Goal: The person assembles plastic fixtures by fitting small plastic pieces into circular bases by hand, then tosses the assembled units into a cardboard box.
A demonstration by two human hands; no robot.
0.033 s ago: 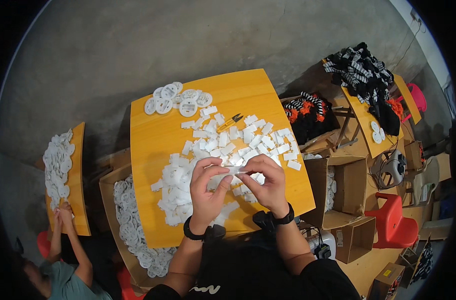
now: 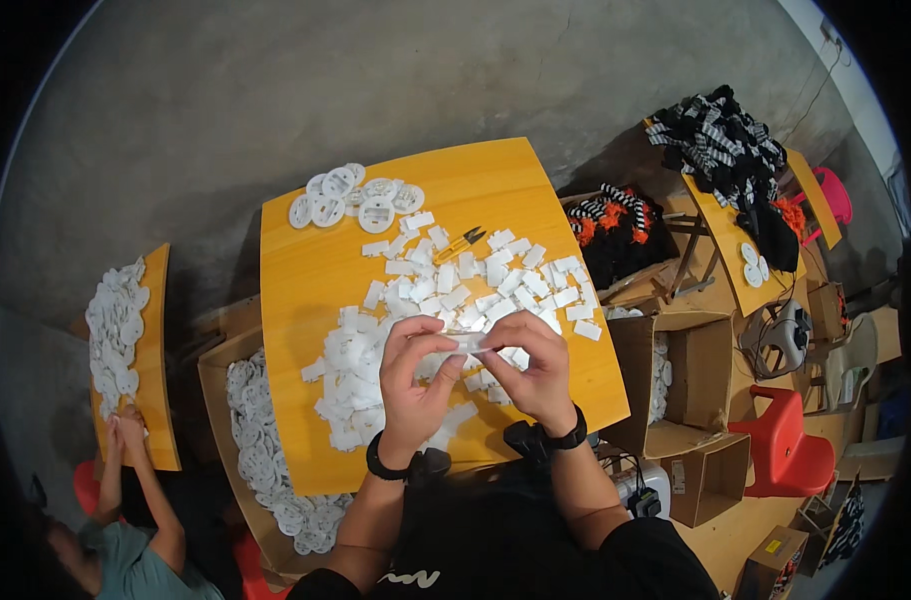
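Between both hands, above the table, is a small white rectangular plastic piece (image 2: pixel 467 343). My left hand (image 2: pixel 415 375) pinches its left end with thumb and fingers. My right hand (image 2: pixel 531 370) pinches its right end the same way, and the fingertips hide parts of it. Beneath and beyond the hands spreads a heap of similar white plastic pieces (image 2: pixel 350 375), many with small tabs. Yellow-handled thread snips (image 2: pixel 459 246) lie on the far part of the heap. Several white round plastic discs (image 2: pixel 377 214) with cut-outs are grouped at the table's far left.
The yellow table (image 2: pixel 310 280) has a cardboard box (image 2: pixel 220 400) of white discs at its left and another open box (image 2: pixel 700 375) at its right. A co-worker's hands (image 2: pixel 128 428) work at a left side table. A red chair (image 2: pixel 783 445) stands right.
The white piece has turned slightly between my fingertips and shows more of its face. Both hands stay in nearly the same place.
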